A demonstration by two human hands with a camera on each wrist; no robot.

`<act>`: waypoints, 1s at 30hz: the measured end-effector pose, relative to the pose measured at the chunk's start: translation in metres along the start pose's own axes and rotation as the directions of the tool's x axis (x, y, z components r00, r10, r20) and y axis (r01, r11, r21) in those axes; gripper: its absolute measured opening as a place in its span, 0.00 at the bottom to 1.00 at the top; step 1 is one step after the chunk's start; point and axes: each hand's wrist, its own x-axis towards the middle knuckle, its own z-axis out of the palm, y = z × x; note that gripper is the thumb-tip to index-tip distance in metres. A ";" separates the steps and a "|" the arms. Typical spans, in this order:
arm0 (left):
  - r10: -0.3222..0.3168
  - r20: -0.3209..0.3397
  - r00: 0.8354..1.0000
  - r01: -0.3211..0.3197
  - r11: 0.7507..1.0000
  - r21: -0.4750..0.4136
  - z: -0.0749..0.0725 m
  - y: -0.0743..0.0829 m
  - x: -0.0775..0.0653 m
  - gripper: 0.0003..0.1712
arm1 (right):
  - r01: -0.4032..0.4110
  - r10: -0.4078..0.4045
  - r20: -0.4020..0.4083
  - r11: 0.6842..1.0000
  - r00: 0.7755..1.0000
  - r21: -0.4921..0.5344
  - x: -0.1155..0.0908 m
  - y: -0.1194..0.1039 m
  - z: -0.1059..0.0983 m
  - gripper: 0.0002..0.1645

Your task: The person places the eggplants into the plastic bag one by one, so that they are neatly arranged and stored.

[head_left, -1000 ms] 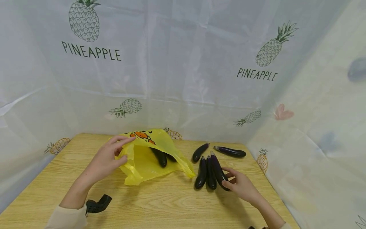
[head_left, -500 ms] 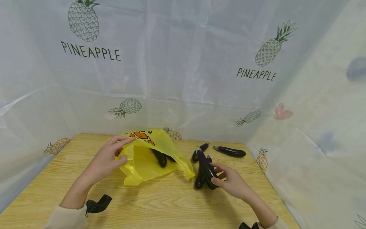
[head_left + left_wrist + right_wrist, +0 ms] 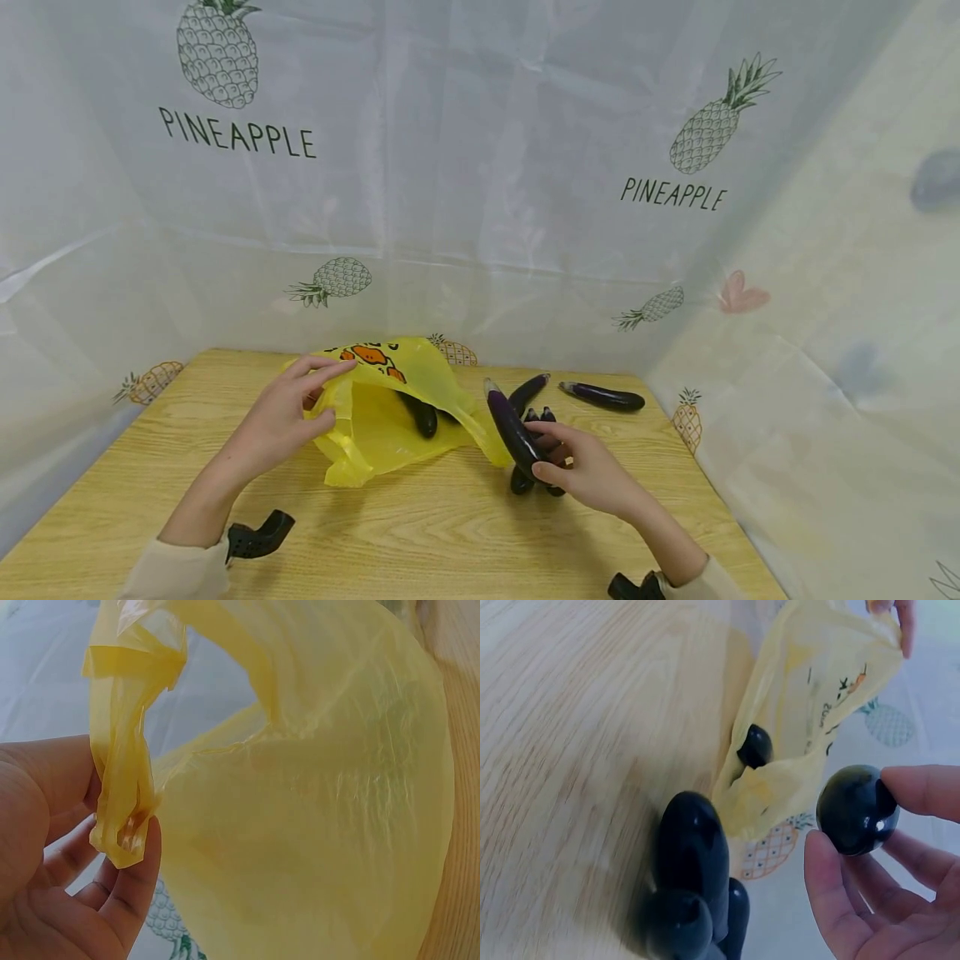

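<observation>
In the head view my right hand (image 3: 596,471) holds a dark purple eggplant (image 3: 512,429) near its rounded lower end, its stem end tilted up and left. The right wrist view shows that eggplant (image 3: 857,810) end-on, pinched between thumb and fingers. My left hand (image 3: 281,412) grips the left edge of a yellow plastic bag (image 3: 442,379), whose mouth gapes towards me. In the left wrist view the bag's gathered handle (image 3: 124,787) lies between thumb and fingers. At least one eggplant (image 3: 422,417) lies inside the bag; a second is mostly hidden behind the bag's edge.
Two eggplants (image 3: 521,482) lie partly hidden behind the held one. Behind them are a third (image 3: 531,390) and one lying crosswise (image 3: 603,397) at the back right. Pineapple-printed sheeting (image 3: 465,167) encloses the wooden table (image 3: 405,533) at back and sides.
My right hand has carried the eggplant leftward, from the right side of the group to beside the bag's right edge. My left hand and the bag have barely moved.
</observation>
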 end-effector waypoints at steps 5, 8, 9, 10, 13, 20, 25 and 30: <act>-0.003 0.004 1.000 0.003 1.000 0.001 0.001 0.000 0.000 0.40 | 0.025 -0.025 0.041 1.000 0.999 -0.003 0.007 -0.006 0.006 0.33; -0.005 0.004 1.000 0.005 1.000 0.004 0.001 -0.001 0.000 0.40 | 0.036 -0.037 0.058 0.999 0.998 0.013 0.011 -0.009 0.011 0.33; -0.005 0.004 1.000 0.005 1.000 0.006 0.001 -0.001 0.000 0.40 | 0.040 -0.042 0.062 0.999 0.997 0.022 0.012 -0.010 0.013 0.33; -0.006 0.004 1.000 0.006 1.000 0.007 0.001 -0.001 -0.001 0.40 | 0.038 -0.040 0.064 0.999 0.997 0.029 0.013 -0.012 0.015 0.33; -0.005 0.004 1.000 0.005 1.000 0.008 0.001 0.000 -0.001 0.40 | 0.036 -0.040 0.077 0.998 0.996 0.054 0.016 -0.015 0.021 0.33; 0.015 -0.002 1.000 -0.015 1.000 0.004 0.003 0.002 0.000 0.39 | 0.043 -0.055 0.120 0.994 0.991 0.097 0.019 -0.023 0.036 0.32; 0.014 -0.007 1.000 -0.014 1.000 0.005 0.003 0.003 -0.001 0.40 | 0.073 -0.093 0.171 0.990 0.981 0.117 0.022 -0.027 0.047 0.31; 0.010 -0.006 1.000 -0.010 1.000 0.009 0.002 0.004 -0.001 0.40 | 0.084 -0.106 0.197 0.989 0.975 0.120 0.030 -0.031 0.058 0.30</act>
